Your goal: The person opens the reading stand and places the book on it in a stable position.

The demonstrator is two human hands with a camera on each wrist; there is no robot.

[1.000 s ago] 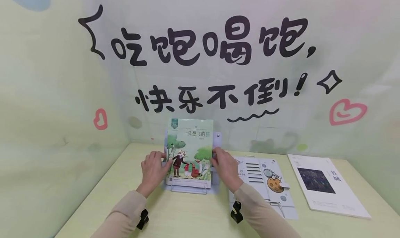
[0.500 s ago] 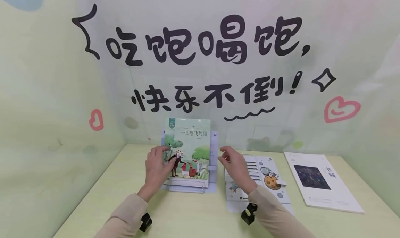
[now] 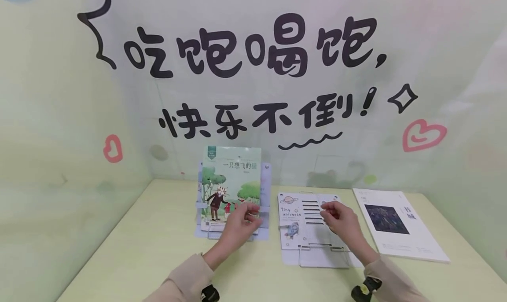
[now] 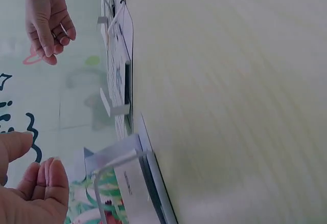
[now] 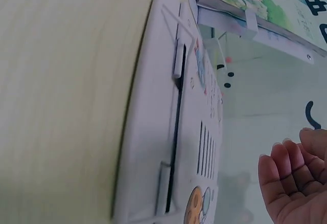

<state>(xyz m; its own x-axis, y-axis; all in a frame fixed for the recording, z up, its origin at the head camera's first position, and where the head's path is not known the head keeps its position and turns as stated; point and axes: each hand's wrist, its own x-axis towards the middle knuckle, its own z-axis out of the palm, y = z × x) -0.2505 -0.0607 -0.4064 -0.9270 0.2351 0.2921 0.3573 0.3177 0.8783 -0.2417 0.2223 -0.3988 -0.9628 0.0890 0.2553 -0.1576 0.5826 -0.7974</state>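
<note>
the green book (image 3: pixel 233 172) leans upright on a pale stand (image 3: pixel 266 192) near the back edge of the table (image 3: pixel 150 231), closer to its back left corner than to its back right one.

in the head view the left hand (image 3: pixel 239 225) covers the lower right part of the cover, and whether it touches cannot be told there. the left wrist view shows a gap between its thumb and loosely bent fingers, with nothing in them.

the right hand (image 3: pixel 343 222) is over the right side of a slotted white stand (image 3: pixel 291 225), set low farther along the table. the right wrist view shows its fingers softly curled, holding nothing, and an orange planet picture (image 5: pixel 194 206) on that stand, hidden by the hand in the head view. it also shows the book's thickness.

only the head view clearly takes in the white magazine (image 3: pixel 398 227), flat near the back right corner, the "tiny universe" lettering (image 3: pixel 290 212) and the black wristbands (image 3: pixel 366 289).
</note>
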